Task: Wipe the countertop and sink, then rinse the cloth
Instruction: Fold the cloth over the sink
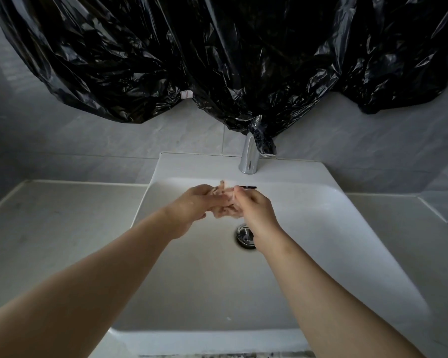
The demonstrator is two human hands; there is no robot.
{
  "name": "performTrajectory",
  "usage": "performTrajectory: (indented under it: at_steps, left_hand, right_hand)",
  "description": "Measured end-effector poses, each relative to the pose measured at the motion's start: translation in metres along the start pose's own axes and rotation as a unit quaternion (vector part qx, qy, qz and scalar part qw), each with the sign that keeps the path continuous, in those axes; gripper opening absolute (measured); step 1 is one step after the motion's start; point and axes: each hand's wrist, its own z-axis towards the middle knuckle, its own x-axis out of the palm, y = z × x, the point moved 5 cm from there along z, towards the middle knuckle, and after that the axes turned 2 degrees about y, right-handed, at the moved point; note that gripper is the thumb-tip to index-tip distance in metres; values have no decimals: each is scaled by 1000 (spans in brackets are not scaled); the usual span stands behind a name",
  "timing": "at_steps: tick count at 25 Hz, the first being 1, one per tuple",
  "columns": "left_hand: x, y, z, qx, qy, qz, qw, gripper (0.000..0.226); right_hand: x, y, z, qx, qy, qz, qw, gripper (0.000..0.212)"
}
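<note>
I am holding the small, pale pinkish cloth (224, 202), wet-looking and bunched into a crumpled wad, over the back half of the white ceramic sink (347, 228). It is just below and in front of the chrome faucet (249, 158) and above the round metal drain (243, 236). My left hand (194, 202) is gripping the wad from its side with the fingers curled round it. My right hand (254, 205) is closing on the other end, fingers bent and pinching the fabric, so both hands are clamped on the same bundle and pressing toward each other.

I am judging the cloth to be soft, limp and light, heavier for being soaked, and likely slick. It will sag and drip if I take it by a corner, so I am favouring a full-fist hold on the bulk of it for squeezing, with one hand at each end for wringing. I cannot tell whether water is running from the spout.

A dark overflow slot (248, 187) is showing in the back wall of the basin just behind my fingers. The pale grey countertop (62, 228) is lying to either side of the sink. Above the grey tiled wall (347, 140), crinkled black plastic sheeting (217, 60) is hanging down and draping over the top of the faucet.
</note>
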Motion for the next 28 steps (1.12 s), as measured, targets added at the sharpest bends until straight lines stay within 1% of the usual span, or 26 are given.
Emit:
performTrajectory:
  at_steps: [1,3,5,7,8,9,10,11,12,13,14,15,16,18,19,21,23,24,26,28]
  left_hand:
    - [-4,4,2,5,-24,-61,998,29]
    - [-8,7,4,12,-44,-171,984,17]
    - [-15,10,4,12,-53,-210,976,20]
    - [-22,11,4,14,-63,-181,981,26]
    - [-24,9,3,23,-75,-159,984,24]
    - [-24,6,1,36,-86,-145,985,19]
    - [-24,3,-1,48,-95,-138,985,12]
    - [-23,0,-3,62,-100,-123,985,6]
    - [-22,-3,-4,78,-105,-91,987,6]
    - [-21,-5,-6,91,-116,-42,988,8]
    - [-22,-6,-7,99,-127,10,987,8]
    - [-23,-7,-9,98,-139,46,984,5]
    - [-25,-7,-10,90,-147,74,982,10]
    - [-30,-4,-10,69,-138,112,982,30]
    - [-31,-4,-11,65,-121,113,984,37]
    - [-32,-5,-14,71,-91,53,992,39]
    - [-32,-6,-16,81,-80,-30,993,26]
    - [-31,-5,-16,79,-83,-47,992,22]
    - [-29,-2,-15,68,-96,-40,992,23]
    - [-25,4,-16,49,-89,-44,994,26]
  right_hand:
    - [-1,0,0,-10,2,-7,1000,29]
    - [-3,0,-2,-19,-4,6,1000,30]
    - [-9,0,-1,-10,-40,29,999,19]
    - [-11,-3,2,24,-39,63,997,8]
    - [-7,-4,3,50,-13,92,994,3]
    - [-2,-5,4,74,19,112,991,6]
    - [2,-6,4,89,52,109,989,19]
    - [5,-7,4,94,81,80,989,31]
    - [9,-6,2,86,101,49,990,35]
    - [10,-3,0,64,109,23,992,29]
    - [11,-1,-1,46,105,6,993,22]
    - [9,0,0,32,89,3,996,22]
    - [5,0,1,26,68,12,997,24]
    - [1,0,2,25,46,31,998,17]
    - [1,1,2,25,47,38,998,14]
    - [3,1,1,26,61,46,997,17]
    - [5,4,-1,17,68,51,996,20]
    - [5,6,-3,14,64,45,997,22]
    - [7,8,-7,17,54,40,998,21]
    - [10,7,-10,32,49,57,997,11]
